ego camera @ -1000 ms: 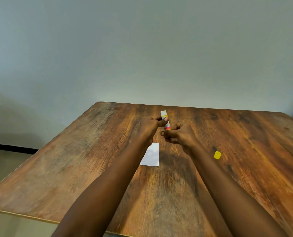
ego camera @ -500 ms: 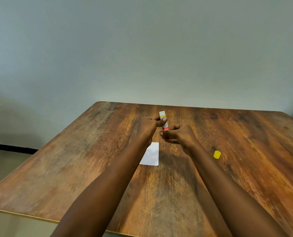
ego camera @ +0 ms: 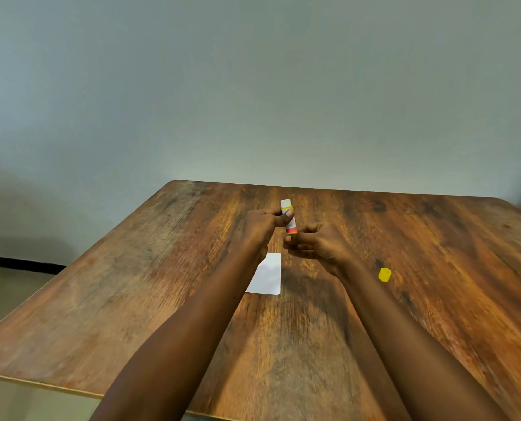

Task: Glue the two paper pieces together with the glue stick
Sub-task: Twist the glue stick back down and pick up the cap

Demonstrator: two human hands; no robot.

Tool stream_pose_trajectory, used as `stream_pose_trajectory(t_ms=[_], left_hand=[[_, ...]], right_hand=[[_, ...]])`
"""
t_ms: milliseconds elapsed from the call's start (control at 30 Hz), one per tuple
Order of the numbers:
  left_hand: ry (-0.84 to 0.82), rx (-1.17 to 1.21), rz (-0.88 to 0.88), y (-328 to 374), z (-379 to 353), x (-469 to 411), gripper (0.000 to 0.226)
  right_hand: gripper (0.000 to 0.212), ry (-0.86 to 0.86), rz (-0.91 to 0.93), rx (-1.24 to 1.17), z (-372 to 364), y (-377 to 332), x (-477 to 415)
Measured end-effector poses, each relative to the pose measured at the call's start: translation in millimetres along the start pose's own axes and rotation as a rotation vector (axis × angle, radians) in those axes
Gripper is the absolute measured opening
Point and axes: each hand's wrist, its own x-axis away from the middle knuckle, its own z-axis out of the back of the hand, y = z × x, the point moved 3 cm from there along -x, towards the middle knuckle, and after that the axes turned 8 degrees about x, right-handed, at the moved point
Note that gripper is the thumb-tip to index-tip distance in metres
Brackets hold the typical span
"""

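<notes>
Table (ego camera: 162, 299): little has changed over the last second, paper (ego camera: 266, 275) lies flat under your wrists. Left hand (ego camera: 262, 226) stays pinched on the glue stick (ego camera: 288, 216); right hand's (ego camera: 317, 244) fingers have closed onto its base, likely twisting glue out. Cap (ego camera: 384, 274) is off, right.

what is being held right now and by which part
The left hand grips the glue stick around its middle, and the right hand pinches its bottom end; its yellow cap lies unheld.

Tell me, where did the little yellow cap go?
The yellow cap lies on the wooden table, just right of the right hand and wrist, apart from the glue stick.
</notes>
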Motion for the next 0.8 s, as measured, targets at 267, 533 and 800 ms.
stream_pose_trajectory(t_ms=[267,533,800], left_hand=[[-0.001,0.032,0.022,1.0,-2.7,2.4,0.035],[-0.015,0.025,0.034,-0.9,-3.5,3.9,0.037],[-0.013,0.013,0.029,0.3,-8.0,8.5,0.035]], right_hand=[[0.034,0.067,-0.002,0.066,-6.4,4.8,-2.5],[0.006,0.05,-0.026,-0.007,-1.2,3.9,4.1],[0.028,0.245,-0.044,0.118,-10.8,5.1,0.6]])
